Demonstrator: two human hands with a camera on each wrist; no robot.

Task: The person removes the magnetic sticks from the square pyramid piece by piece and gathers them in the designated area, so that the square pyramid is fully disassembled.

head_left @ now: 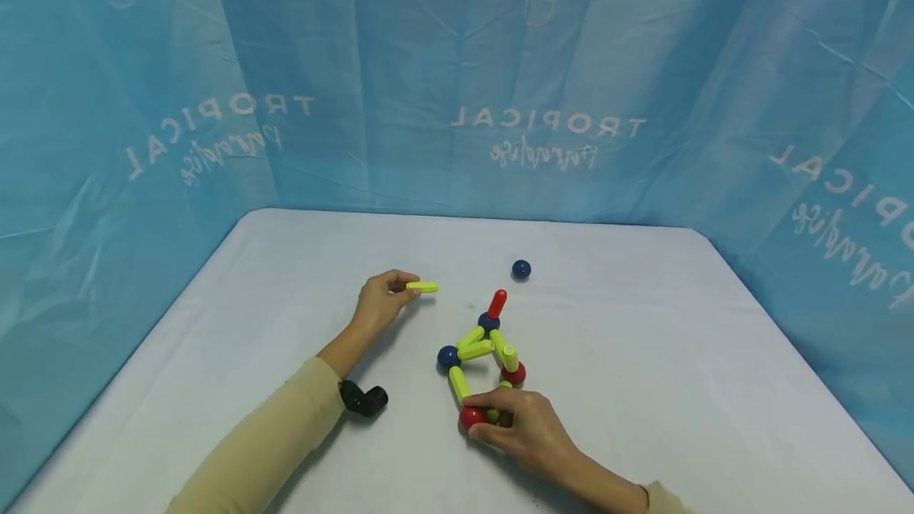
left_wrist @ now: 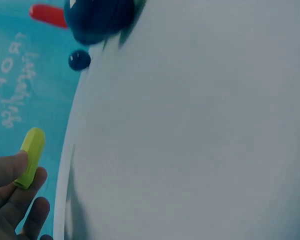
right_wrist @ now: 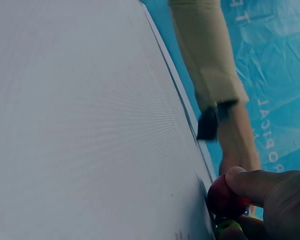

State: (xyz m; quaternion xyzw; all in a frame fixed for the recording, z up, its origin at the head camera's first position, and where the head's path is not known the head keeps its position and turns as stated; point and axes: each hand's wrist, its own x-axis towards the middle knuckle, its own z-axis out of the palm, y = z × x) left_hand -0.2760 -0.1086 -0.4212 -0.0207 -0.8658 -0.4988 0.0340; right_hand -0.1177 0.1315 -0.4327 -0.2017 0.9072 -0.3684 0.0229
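Between thumb and fingers my left hand (head_left: 382,301) pinches a yellow-green rod (head_left: 427,287), held above the table; the left wrist view shows the same rod (left_wrist: 32,157) upright in the fingers. My right hand (head_left: 528,427) grips a red ball (head_left: 471,418) at the near corner of a ball-and-rod structure. That ball (right_wrist: 226,197) sits under the thumb in the right wrist view. Yellow-green rods (head_left: 459,384) link it to a dark blue ball (head_left: 448,357), another dark blue ball (head_left: 489,322) and a second red ball (head_left: 513,373). A red rod (head_left: 498,304) sticks up from the far blue ball. Fingers hide part of the near side.
A loose dark blue ball (head_left: 521,270) lies on the white table (head_left: 643,324) beyond the structure. A black wrist camera (head_left: 364,400) is strapped to the left wrist. Blue curtains (head_left: 400,62) with printed lettering hang behind the table and at both sides.
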